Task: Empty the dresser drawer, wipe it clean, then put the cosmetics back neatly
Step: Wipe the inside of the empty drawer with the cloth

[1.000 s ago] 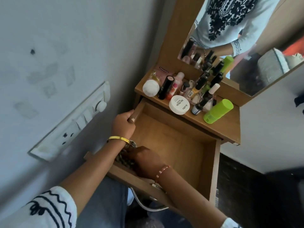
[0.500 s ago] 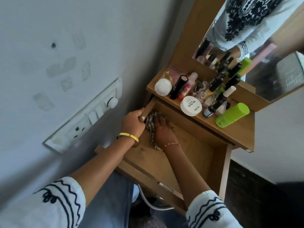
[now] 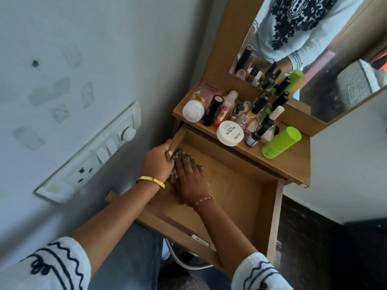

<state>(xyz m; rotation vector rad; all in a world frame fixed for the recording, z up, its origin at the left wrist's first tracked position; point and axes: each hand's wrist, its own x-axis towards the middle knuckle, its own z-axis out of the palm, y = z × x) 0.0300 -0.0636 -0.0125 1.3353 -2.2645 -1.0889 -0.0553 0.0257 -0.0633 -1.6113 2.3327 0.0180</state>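
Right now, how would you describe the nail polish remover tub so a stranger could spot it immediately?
Find the wooden dresser top above the open drawer. At its front edge, ahead of the crowded bottles, sits the tub: low, round and white, the only item with black lettering across its flat lid.

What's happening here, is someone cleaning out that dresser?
Yes. The drawer is pulled open and holds no cosmetics. The right hand presses a cloth flat on its floor near the left wall, while the left hand grips that wall. The cosmetics stand crowded on the dresser top.
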